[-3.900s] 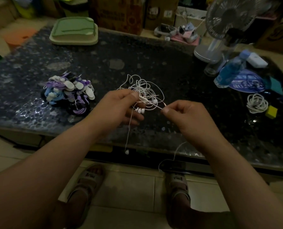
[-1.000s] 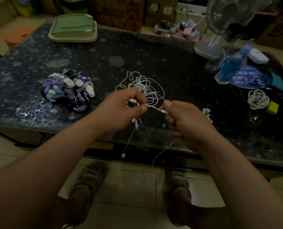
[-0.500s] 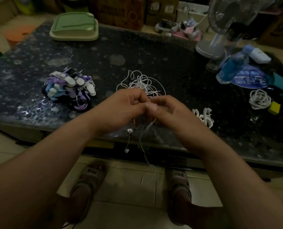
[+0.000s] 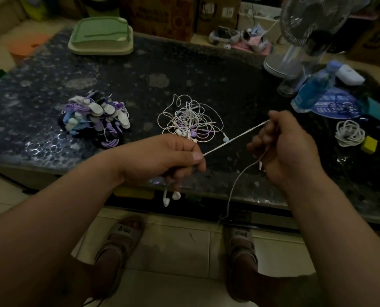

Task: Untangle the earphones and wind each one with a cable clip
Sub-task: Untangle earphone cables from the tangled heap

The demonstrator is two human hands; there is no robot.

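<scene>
1. My left hand (image 4: 162,158): fingers curled, thumb and forefinger pinching one white earphone cable (image 4: 235,138). Its two earbuds (image 4: 170,197) hang below my fist, past the near edge of the table (image 4: 206,69).
2. My right hand (image 4: 288,147): fingers closed round the same cable farther along. The cable runs straight and taut between my hands.
3. Slack tail (image 4: 235,187): drops from my right palm toward the floor, its end lost against the dark table front.
4. A small white piece under my right fingers is mostly hidden, and I cannot identify it.
5. Tangle of earphones (image 4: 189,120): white and purple, on the table just beyond my hands. My left knuckles cover its near edge.
6. Heap of cable clips (image 4: 93,120): left of the tangle, apart from it.
7. Right side: coiled white cable (image 4: 349,132) beside a yellow block (image 4: 369,144), with a blue bottle (image 4: 313,89) and a fan (image 4: 306,29) beyond.
8. Far left: green container (image 4: 101,36).
</scene>
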